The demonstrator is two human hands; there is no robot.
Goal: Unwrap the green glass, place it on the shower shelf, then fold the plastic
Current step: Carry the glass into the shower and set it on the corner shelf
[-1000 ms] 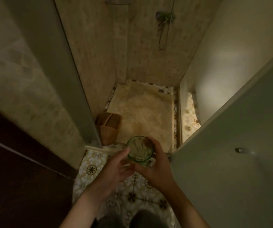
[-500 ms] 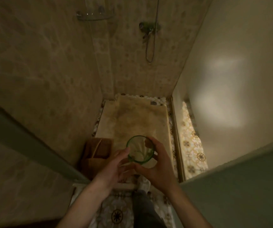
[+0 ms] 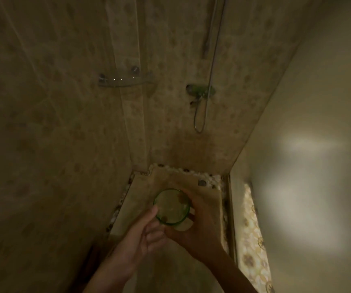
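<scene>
While right hand [image 3: 200, 225] grips green glass [image 3: 171, 207] | left hand [image 3: 136, 242] open | tiled shower, corner shelf [image 3: 124, 80]

Dim, yellowish light falls on beige mottled wall tiles [image 3: 49, 127], a chrome shower mixer [image 3: 201, 92] with its looping metal hose [image 3: 200, 121], a tan shower floor [image 3: 170, 182] edged with pebbles, and patterned floor tiles [image 3: 252, 240] at right.

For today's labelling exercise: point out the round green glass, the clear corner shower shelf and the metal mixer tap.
Round green glass [image 3: 171, 207], head view, inside bottom.
Clear corner shower shelf [image 3: 123, 81], head view, front rim.
Metal mixer tap [image 3: 201, 90], head view, body.
</scene>
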